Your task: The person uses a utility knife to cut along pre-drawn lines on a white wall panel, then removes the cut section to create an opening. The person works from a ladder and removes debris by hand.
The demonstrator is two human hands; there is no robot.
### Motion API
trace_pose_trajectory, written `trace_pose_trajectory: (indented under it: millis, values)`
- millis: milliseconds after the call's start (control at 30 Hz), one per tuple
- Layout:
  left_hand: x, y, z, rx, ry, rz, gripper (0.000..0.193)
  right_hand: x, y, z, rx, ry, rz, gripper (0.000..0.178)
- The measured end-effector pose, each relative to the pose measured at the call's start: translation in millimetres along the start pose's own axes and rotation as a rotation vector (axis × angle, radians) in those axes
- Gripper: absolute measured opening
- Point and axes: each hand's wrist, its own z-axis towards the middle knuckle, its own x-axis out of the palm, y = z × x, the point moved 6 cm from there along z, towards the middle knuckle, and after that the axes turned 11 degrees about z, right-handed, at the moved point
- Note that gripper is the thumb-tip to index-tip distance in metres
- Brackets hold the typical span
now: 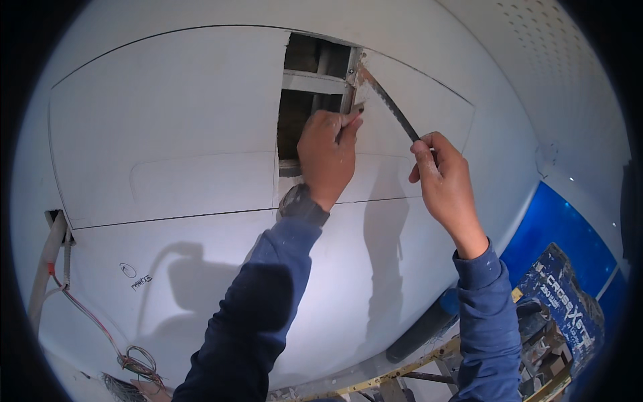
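My left hand is raised in front of the white wall panel, beside a tall rectangular cut-out. Its fingers pinch a short pencil-like stick with a dark end and a bit of red; the fist covers most of it. To the right, my right hand is closed around the lower end of a long, thin, dark blade. The blade slants up and left. Its brownish far end meets the chipped panel edge at the cut-out's upper right corner.
Light metal framing crosses the cut-out. Dark pencil lines mark the panel. At left, a pipe and coiled wires come from a small hole. Below right stand a yellow ladder rail and a blue printed bag. Perforated ceiling lies upper right.
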Motion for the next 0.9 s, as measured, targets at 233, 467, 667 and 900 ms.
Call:
trace_pose_trajectory:
  millis: [233, 467, 667, 900]
  values:
    - [-45, -14, -50, -0.013, 0.165, 0.063, 0.012, 3, -7, 0, 0.008, 0.020, 0.004, 0.025]
    - [-35, -20, 0, 0.304, 0.141, 0.311, 0.029, 14, -17, 0, 0.040, 0.080, -0.044, 0.025]
    - [-3, -7, 23, 0.213, 0.583, 0.596, 0.030, 9, -22, -5, 0.010, 0.089, -0.088, 0.026]
    - [2, -9, 33, 0.522, 0.812, 0.798, 0.019, -8, -31, -9, 0.003, 0.082, -0.063, 0.027]
